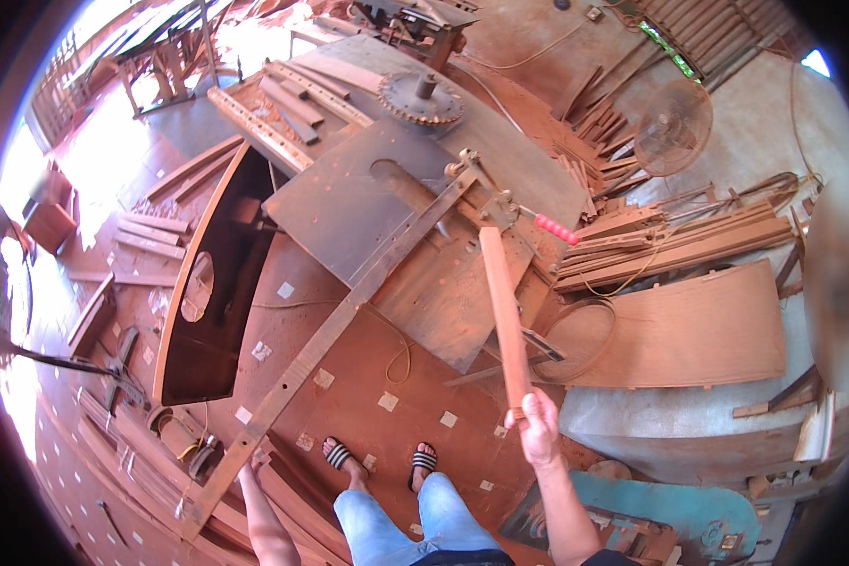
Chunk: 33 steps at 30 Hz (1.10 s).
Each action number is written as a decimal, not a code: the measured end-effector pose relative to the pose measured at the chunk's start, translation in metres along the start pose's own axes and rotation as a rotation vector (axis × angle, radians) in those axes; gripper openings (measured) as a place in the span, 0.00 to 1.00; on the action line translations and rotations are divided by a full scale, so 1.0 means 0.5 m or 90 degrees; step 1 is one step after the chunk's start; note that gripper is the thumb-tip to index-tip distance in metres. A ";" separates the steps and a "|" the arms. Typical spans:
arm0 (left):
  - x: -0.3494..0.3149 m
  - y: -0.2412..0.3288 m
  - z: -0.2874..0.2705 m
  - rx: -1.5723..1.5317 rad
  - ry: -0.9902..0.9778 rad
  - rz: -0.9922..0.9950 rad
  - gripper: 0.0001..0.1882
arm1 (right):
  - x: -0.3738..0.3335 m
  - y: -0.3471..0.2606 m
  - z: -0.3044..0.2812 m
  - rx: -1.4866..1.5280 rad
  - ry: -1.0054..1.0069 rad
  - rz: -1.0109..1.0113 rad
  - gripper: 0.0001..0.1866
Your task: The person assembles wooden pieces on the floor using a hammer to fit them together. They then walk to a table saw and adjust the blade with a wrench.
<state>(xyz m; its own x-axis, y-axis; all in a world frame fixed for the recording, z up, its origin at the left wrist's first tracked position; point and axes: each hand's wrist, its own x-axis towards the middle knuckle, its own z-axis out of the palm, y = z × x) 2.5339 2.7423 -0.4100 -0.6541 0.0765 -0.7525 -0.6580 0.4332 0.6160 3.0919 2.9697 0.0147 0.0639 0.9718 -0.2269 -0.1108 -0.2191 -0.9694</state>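
Reddish wood made up the strip (506, 316) in the person's right hand (540, 432), its fingers closed around the lower end and the thumb laid along it. From that grip the strip rose, leaning slightly left, so that its upper part stood in front of the right-hand side of the bench (514, 132). Whether its far end touched anything could not be told.

The left hand (247, 469) was at the edge of a long wooden rail (316, 349), near the rail's lower end; its fingers were largely hidden, so how far they were open, or whether they gripped, could not be made out. That rail slanted up across the bench, over a dark flat plate (325, 203), to a clamp with a red handle (557, 228) close to its upper end. A toothed disc (423, 99) lay farther back, with loose wooden pieces (291, 102) to its left.

Left of the bench stood a dark curved panel (241, 255) with an oval opening. On the right, long boards (679, 241) lay stacked beyond a broad curved wooden sheet (689, 335); a round fan (673, 127) stood behind them. Striped sandals (338, 455) showed on the red floor (349, 415), which was dotted with pale squares, and a teal machine (698, 505) sat at lower right.
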 end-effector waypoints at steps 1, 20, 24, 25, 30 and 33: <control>-0.028 0.005 -0.032 0.078 -0.025 -0.039 0.33 | -0.008 -0.019 -0.025 -0.018 0.019 -0.021 0.22; -0.613 -0.054 -0.126 0.560 -0.059 0.138 0.26 | 0.908 -0.156 -0.407 -0.117 -0.013 0.226 0.14; -0.746 -0.098 -0.134 0.502 -0.004 0.014 0.31 | 0.934 -0.104 -0.424 -0.263 -0.042 0.323 0.13; -0.762 -0.119 -0.142 0.483 0.007 -0.004 0.31 | 0.935 -0.106 -0.433 -0.281 0.090 0.270 0.17; -0.813 -0.188 -0.207 0.398 0.064 -0.097 0.32 | 0.878 -0.140 -0.435 -0.452 0.311 0.014 0.21; -0.830 -0.223 -0.253 0.362 0.096 -0.137 0.32 | 0.819 -0.178 -0.400 -0.584 0.442 -0.213 0.21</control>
<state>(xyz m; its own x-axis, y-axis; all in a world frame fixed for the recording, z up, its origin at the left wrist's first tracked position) 2.8314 2.5487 -0.1368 -0.6013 -0.1754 -0.7795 -0.5071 0.8377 0.2027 3.3262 3.3699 -0.0107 0.5079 0.7998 0.3199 0.7435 -0.2195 -0.6317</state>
